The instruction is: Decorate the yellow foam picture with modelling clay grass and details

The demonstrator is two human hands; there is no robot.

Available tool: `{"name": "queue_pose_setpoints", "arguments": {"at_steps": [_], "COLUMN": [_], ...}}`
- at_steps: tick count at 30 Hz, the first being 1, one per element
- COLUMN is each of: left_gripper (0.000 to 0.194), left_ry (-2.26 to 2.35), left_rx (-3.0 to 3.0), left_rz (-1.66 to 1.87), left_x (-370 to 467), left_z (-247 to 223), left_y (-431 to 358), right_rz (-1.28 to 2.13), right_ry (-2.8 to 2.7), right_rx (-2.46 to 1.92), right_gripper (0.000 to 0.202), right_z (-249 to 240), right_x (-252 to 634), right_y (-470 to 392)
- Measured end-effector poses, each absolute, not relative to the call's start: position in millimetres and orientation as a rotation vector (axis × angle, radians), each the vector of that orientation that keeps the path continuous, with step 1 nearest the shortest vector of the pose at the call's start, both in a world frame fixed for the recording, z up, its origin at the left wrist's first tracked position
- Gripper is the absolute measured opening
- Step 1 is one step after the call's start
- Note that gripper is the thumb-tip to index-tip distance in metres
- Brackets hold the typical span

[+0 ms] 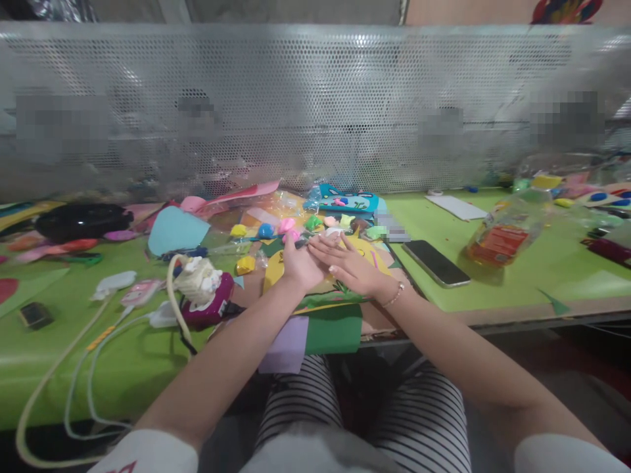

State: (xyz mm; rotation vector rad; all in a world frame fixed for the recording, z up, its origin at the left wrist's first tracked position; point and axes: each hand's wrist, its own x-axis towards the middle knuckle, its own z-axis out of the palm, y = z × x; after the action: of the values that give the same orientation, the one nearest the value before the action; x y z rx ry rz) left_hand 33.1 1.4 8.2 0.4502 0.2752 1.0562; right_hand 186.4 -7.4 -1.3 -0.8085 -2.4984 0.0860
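Observation:
Both hands meet above a yellow decorated sheet point(374, 256) with green at its lower edge. My left hand point(303, 266) has its palm turned up and its fingers partly covered. Laid flat across it is my right hand point(352, 264), fingers stretched out, a thin bracelet at the wrist. Whether anything lies between the palms is hidden. Just beyond the hands are small lumps of soft material: a yellow one point(239, 230), a blue one point(265, 230), a green one point(312, 223) and pink ones point(290, 230).
A black phone point(436, 263) and a bottle of orange liquid point(510, 230) stand to the right. At the left are a purple power block point(210, 309), white cables point(91, 348) and a black case point(81, 221). A perforated metal screen point(296, 98) runs behind the green table point(493, 289).

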Motion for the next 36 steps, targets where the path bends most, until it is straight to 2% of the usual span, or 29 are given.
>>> {"name": "queue_pose_setpoints", "arguments": {"at_steps": [4,10,17,24,29,36], "left_gripper": [0.086,0.081,0.079,0.083,0.076,0.069], "left_ry": [0.266,0.342,0.326,0.266,0.305,0.343], "left_rx": [0.446,0.421,0.461,0.566,0.546,0.570], "left_rz": [1.068,1.087,1.077,1.022,0.926,0.765], "left_x": [33.1,32.5,32.4,34.7,36.0,38.5], "left_z": [9.1,9.0,8.7,5.3,1.2,-0.7], "left_y": [1.4,2.8,1.3,3.7,6.6,6.4], "right_rz": [0.131,0.119,0.039,0.145,0.330,0.881], "right_ry": [-2.422,-2.532,-2.511,-2.383,-2.020,-1.793], "right_rx": [-0.895,-0.671,-0.774,-0.923,-1.009,-1.166], "right_gripper": [0.059,0.056,0.057,0.055,0.048,0.024], "right_z": [1.0,0.0,-0.3,-2.1,-1.6,3.1], "right_x": [184.3,182.4,184.1,185.6,189.1,187.4], "right_y": [-11.3,-16.1,-13.3,-5.2,7.2,10.0]}}
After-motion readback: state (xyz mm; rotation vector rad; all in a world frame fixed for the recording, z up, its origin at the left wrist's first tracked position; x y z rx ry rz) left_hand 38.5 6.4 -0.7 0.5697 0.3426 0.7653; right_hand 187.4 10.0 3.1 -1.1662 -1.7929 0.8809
